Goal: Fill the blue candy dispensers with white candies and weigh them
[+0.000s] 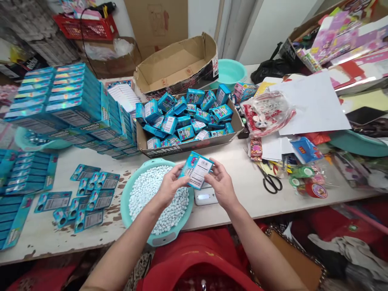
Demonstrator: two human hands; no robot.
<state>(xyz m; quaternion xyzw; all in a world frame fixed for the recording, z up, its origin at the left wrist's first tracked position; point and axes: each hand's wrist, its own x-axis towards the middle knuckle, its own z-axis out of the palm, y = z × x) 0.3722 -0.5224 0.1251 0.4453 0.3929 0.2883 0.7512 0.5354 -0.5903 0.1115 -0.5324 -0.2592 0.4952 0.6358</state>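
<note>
Both hands hold one flat blue packet (198, 171), its printed white panel facing up. My left hand (169, 184) grips its left edge, above a teal basin (126, 202) of small pale blue pieces (145, 188). At the right edge, my right hand (222, 186) has its thumb on the packet's face. Just below the packet is a white scale (206, 197) with a lit display, partly hidden. Behind the hands, a cardboard box (194, 145) holds many blue boxes (184, 132).
Blue cartons (75, 101) are stacked at the left, with several loose blue packets (98, 199) in front. Black-handled scissors (272, 184), tape rolls (306, 172) and a plastic bag (266, 111) lie to the right. An open cardboard box (178, 66) stands behind.
</note>
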